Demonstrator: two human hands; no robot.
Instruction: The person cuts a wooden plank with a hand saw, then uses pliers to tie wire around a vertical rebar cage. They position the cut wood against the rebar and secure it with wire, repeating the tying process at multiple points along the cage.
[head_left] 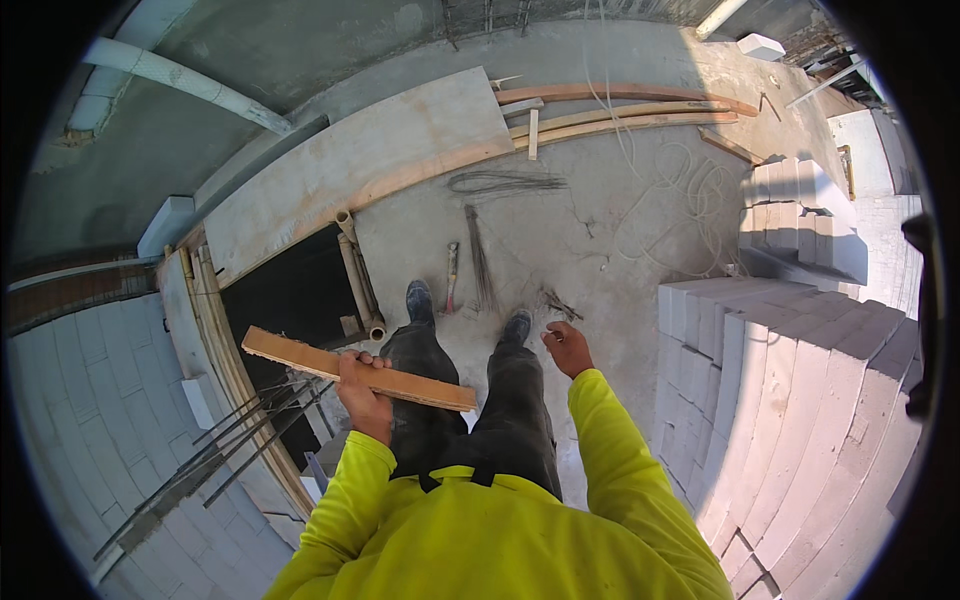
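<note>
My left hand [365, 390] is wrapped round a short, flat wooden board [425, 389], which slants across in front of my left thigh. My right hand [569, 348] hangs in the air to the right of my right leg, fingers curled and pressed together. Whatever it may pinch is too small to make out. Beyond my right foot lies a small heap of dark sticks or metal scraps [562, 306]. A long-handled tool [451, 277] rests on the floor near my left foot, beside a bundle of thin wires [480, 262].
To the left is a dark floor opening [290, 290], edged by planks, with steel bars [225, 435] jutting near it. A large panel [370, 150] and long timbers [620, 112] lie ahead. Stacked pale blocks [790, 370] rise at right, near a coiled cable [690, 200].
</note>
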